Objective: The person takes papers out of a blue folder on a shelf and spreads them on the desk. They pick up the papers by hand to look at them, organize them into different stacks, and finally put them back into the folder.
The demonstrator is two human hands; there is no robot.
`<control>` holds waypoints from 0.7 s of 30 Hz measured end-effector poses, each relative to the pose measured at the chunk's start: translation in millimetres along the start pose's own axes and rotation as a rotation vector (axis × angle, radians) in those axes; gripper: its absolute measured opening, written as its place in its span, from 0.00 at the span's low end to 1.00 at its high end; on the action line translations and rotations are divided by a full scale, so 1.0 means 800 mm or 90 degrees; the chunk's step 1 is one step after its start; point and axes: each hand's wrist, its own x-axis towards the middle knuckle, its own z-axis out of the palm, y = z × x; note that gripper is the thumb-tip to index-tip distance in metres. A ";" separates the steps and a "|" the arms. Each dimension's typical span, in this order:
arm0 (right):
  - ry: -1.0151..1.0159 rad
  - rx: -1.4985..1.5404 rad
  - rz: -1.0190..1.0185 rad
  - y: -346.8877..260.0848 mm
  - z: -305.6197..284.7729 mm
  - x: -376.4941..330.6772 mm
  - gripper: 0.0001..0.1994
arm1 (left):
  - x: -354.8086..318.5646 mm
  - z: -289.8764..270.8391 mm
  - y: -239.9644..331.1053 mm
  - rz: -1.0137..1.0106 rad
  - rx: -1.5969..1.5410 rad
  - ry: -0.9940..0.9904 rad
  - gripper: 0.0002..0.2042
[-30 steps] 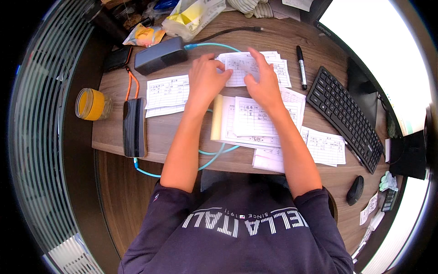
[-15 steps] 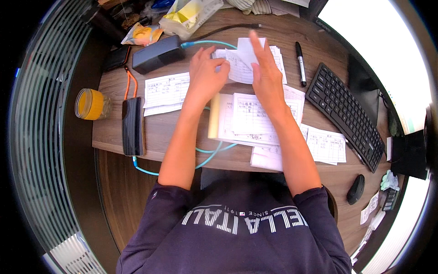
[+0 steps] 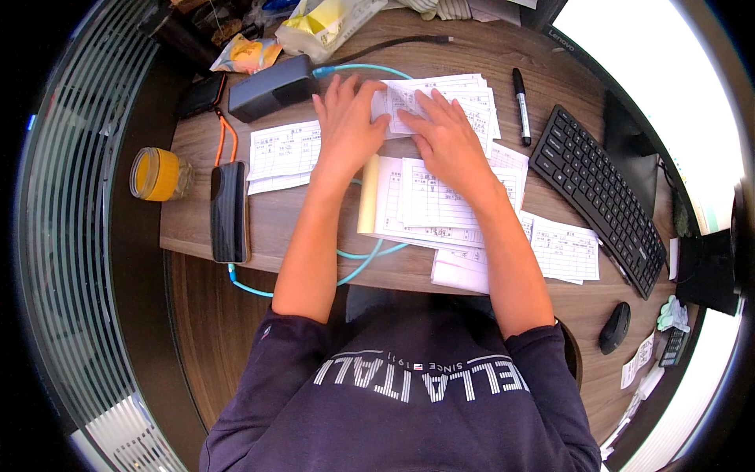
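A stack of white printed slips with handwriting lies at the far middle of the desk. My right hand is laid over it, fingers spread and stretched out on the top sheets. At the stack's left edge is my left hand, its fingers apart, with the thumb and forefinger close to the paper's edge. Below my hands lies a pad of forms with a yellow binding strip. A loose form rests on that pad, partly hidden by my right forearm.
More forms lie left and right. A black marker, keyboard and mouse are on the right. Leftward are a phone with a cable, a yellow-banded jar and a dark grey box-shaped device.
My right hand has come down and left from its raised position onto the slips. The lifted, folded sheet now lies flatter on the stack. My left hand's fingers have spread more.
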 end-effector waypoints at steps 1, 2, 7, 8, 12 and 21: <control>-0.002 -0.003 0.000 0.000 0.000 0.000 0.18 | -0.001 0.001 -0.002 0.009 0.013 0.000 0.22; -0.005 -0.007 0.001 0.000 0.001 0.000 0.18 | -0.001 0.002 -0.004 0.019 0.026 0.000 0.24; -0.004 -0.019 -0.008 0.001 0.001 -0.002 0.20 | 0.000 0.005 -0.009 0.001 0.046 -0.002 0.25; -0.003 -0.022 -0.011 0.003 0.001 -0.001 0.21 | 0.001 0.007 -0.011 -0.006 0.057 -0.007 0.25; 0.039 0.202 0.130 0.004 -0.007 0.005 0.21 | 0.001 0.006 -0.013 -0.004 0.061 -0.018 0.25; 0.021 0.154 0.083 0.001 -0.014 0.004 0.24 | 0.003 0.004 -0.014 -0.001 0.027 -0.026 0.24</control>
